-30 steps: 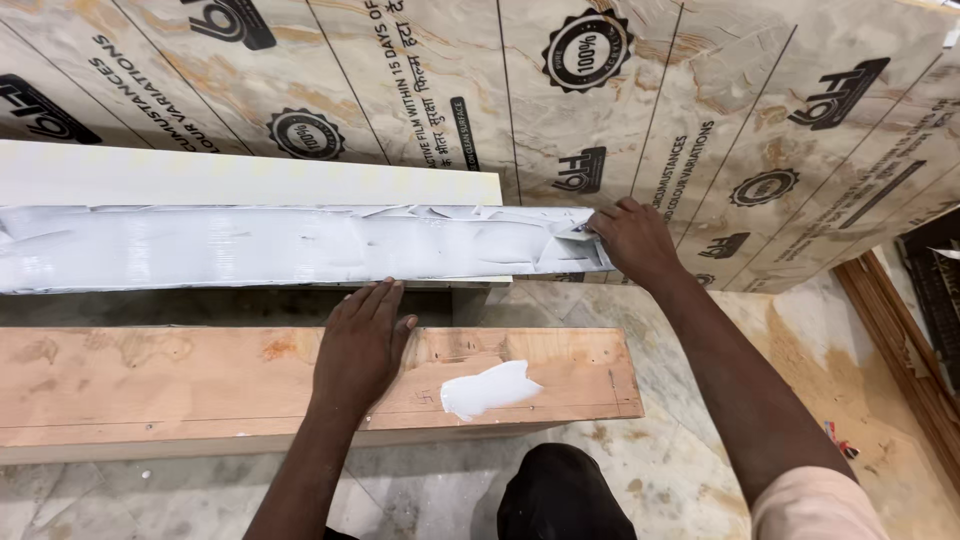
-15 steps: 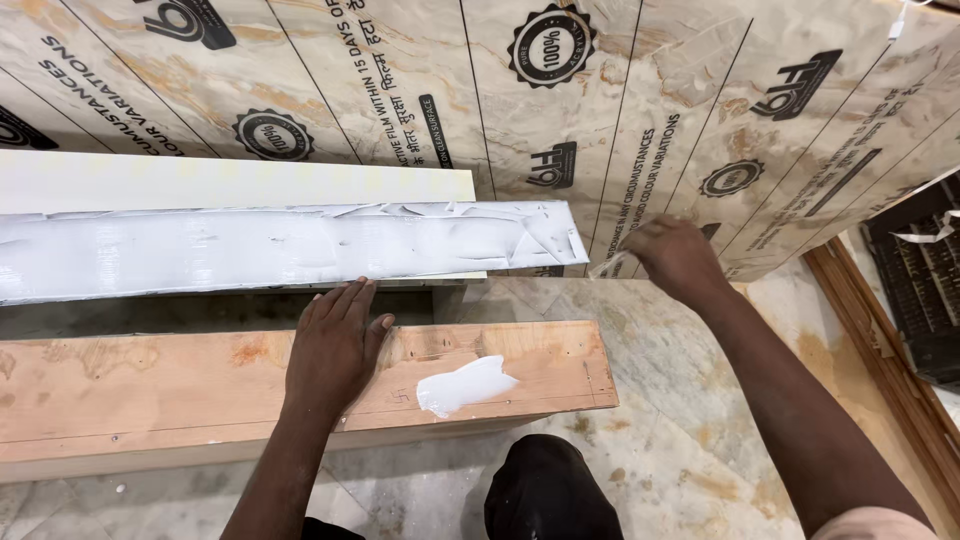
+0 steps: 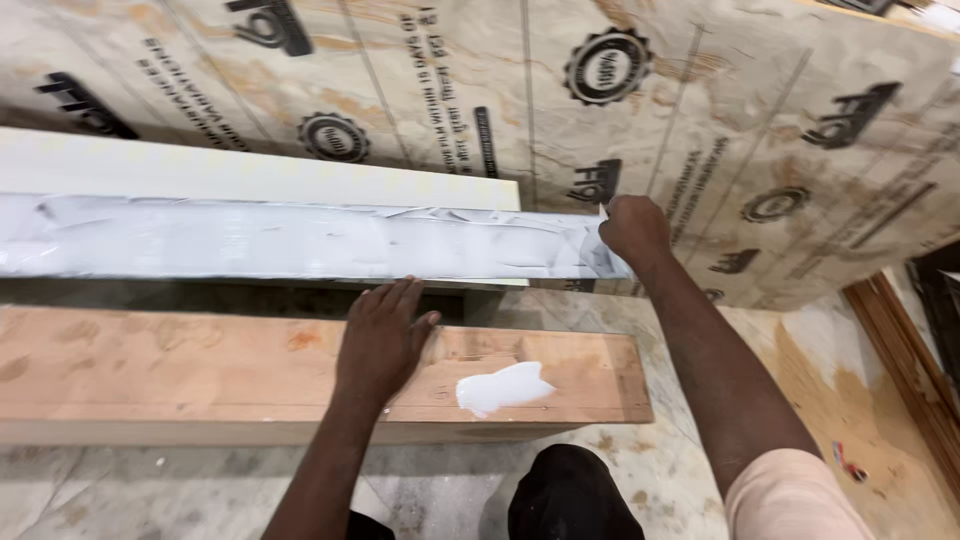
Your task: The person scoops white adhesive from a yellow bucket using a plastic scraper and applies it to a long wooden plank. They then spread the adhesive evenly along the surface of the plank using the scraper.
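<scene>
A long board wrapped in whitish plastic film [image 3: 300, 240] lies across the view, in front of a cream panel [image 3: 250, 175]. My right hand [image 3: 632, 228] is closed on the film at the board's right end, pinching its torn corner. My left hand [image 3: 382, 335] rests flat, fingers spread, on a bare wooden plank [image 3: 180, 365] lying in front of the wrapped board. A white patch [image 3: 505, 387] of film or paste sits on the plank to the right of that hand.
Large plywood sheets [image 3: 620, 120] with black printed marks lean behind the boards. The floor [image 3: 820, 350] is marbled stone. A dark wooden frame [image 3: 900, 350] stands at the right. My dark knee [image 3: 570, 495] shows at the bottom.
My right hand left the board's end, swung right, then returned and closed on the film's corner. The left hand stayed flat on the plank.
</scene>
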